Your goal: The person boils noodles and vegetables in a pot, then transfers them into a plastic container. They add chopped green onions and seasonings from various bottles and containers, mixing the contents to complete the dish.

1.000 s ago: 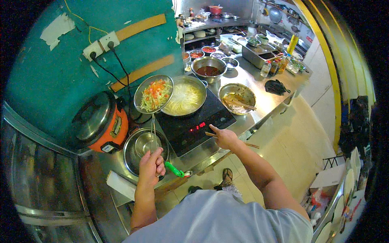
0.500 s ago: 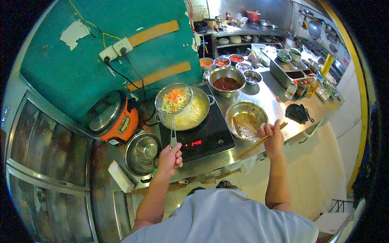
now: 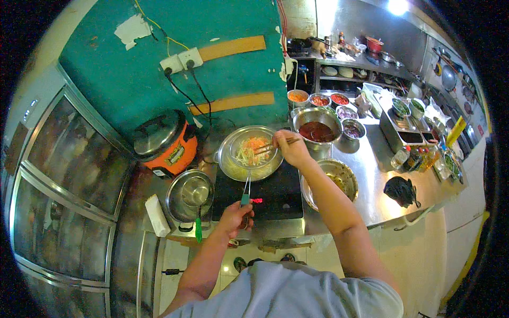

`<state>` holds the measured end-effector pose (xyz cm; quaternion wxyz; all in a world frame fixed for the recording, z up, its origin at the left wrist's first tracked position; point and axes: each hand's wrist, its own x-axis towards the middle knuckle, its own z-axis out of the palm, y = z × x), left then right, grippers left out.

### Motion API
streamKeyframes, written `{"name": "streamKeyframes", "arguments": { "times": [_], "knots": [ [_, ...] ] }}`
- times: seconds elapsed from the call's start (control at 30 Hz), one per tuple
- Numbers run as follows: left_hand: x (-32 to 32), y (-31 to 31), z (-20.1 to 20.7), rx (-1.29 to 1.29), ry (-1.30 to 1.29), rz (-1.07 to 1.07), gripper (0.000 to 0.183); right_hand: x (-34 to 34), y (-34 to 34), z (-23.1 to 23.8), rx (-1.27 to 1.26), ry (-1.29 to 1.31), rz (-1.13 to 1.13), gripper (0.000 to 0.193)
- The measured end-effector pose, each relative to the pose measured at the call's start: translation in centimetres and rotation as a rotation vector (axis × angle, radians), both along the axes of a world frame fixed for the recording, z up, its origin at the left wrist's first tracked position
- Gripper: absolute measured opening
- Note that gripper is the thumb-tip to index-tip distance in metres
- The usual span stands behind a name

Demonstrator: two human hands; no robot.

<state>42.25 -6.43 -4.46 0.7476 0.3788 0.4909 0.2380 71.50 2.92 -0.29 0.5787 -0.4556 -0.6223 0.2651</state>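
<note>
My left hand [image 3: 235, 216] grips the green-tipped handle of a wire strainer [image 3: 251, 150] filled with noodles and orange and green vegetable shreds. The strainer hangs over a steel pot [image 3: 228, 163] on the black induction cooker [image 3: 268, 197]. My right hand [image 3: 291, 149] holds wooden chopsticks [image 3: 270, 147], their tips in the strainer's food.
An orange rice cooker [image 3: 165, 142] stands at the left, with a lidded steel pot [image 3: 189, 195] and a second green handle in front of it. A bowl of red sauce [image 3: 317, 130], an emptier steel bowl [image 3: 338, 180] and several small bowls of toppings sit on the steel counter [image 3: 374, 175]. A black cloth [image 3: 401, 191] lies right.
My right hand has swung from the right-hand bowl over to the strainer, putting the chopsticks into the food. The strainer sits lower over the pot.
</note>
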Motion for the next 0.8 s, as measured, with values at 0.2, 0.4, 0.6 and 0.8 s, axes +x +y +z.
{"name": "streamKeyframes", "arguments": {
  "times": [0.2, 0.4, 0.6, 0.8],
  "knots": [
    [-0.7, -0.1, -0.6, -0.006, 0.025, 0.059, 0.014, -1.1, 2.4, 0.3, -0.028, -0.042, -0.079, 0.047],
    [-0.5, -0.3, -0.4, -0.042, 0.003, 0.100, 0.012, -0.8, 3.4, 0.8, -0.094, -0.043, -0.106, 0.050],
    [-0.2, -0.9, 0.3, -0.031, -0.066, 0.123, 0.011, -1.5, 3.7, 1.5, -0.040, -0.191, -0.060, 0.037],
    [-0.2, -1.0, 0.1, -0.056, -0.127, 0.102, 0.014, -2.3, 4.1, 1.4, -0.088, -0.249, -0.114, 0.037]
  ]
}}
